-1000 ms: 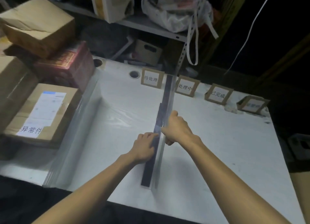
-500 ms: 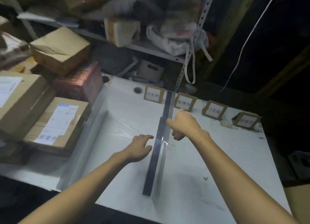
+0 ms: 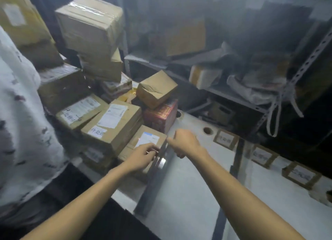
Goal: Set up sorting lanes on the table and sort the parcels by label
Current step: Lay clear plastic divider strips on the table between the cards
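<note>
Cardboard parcels [image 3: 111, 124] are crowding the left side of the white table [image 3: 188, 194], and the left hand [image 3: 142, 156] is pinching the top edge of the clear divider strip [image 3: 154, 184], which is standing hard against the nearest labelled box [image 3: 149, 138]. The right hand [image 3: 186, 144] is hovering half-clenched at the strip's far end, grip impossible to tell, label cards [image 3: 225, 139] waiting farther right. Danger: dragging that strip is risking a nudge that topples the leaning stack [image 3: 91, 27] into the lane.
</note>
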`<state>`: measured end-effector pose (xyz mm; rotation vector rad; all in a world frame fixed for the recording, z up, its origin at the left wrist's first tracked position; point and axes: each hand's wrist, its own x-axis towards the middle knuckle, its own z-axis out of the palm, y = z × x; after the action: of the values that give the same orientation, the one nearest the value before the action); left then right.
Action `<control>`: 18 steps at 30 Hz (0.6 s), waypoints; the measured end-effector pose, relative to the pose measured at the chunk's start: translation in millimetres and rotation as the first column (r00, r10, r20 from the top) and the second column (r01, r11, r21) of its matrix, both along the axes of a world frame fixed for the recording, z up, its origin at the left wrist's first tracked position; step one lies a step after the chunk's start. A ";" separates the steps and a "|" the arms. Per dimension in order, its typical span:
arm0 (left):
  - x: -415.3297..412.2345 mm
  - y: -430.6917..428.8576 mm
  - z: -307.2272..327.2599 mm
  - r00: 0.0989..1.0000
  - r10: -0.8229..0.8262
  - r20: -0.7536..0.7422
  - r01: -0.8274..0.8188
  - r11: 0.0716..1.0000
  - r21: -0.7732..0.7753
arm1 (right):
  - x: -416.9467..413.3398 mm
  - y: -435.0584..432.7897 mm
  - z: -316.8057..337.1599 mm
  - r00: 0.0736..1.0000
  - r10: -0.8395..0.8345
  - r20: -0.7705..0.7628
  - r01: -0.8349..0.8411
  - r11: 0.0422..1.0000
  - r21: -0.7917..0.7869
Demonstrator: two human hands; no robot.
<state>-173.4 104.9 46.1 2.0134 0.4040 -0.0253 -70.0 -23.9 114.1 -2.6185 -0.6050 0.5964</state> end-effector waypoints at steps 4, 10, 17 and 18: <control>-33.0 18.6 -35.1 0.994 0.104 0.034 -0.098 0.984 -0.151 | -12.9 32.6 -60.4 0.998 -0.065 -0.007 0.064 0.993 -0.095; -46.0 25.3 -56.5 0.982 0.117 0.145 -0.097 0.985 -0.143 | -12.8 41.9 -85.9 0.996 -0.091 -0.002 0.090 0.988 -0.126; -25.5 22.8 -31.8 0.980 0.041 0.195 -0.024 0.995 -0.092 | -5.1 35.1 -50.7 0.994 -0.104 -0.045 0.099 0.990 -0.104; -21.2 21.3 -25.6 0.980 0.024 0.196 -0.009 0.997 -0.080 | -1.2 32.9 -42.1 0.994 -0.104 -0.038 0.101 0.992 -0.076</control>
<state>-194.6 126.2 20.5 1.9133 0.2889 0.1646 -71.2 9.0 72.0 -2.6800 -0.4402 0.6509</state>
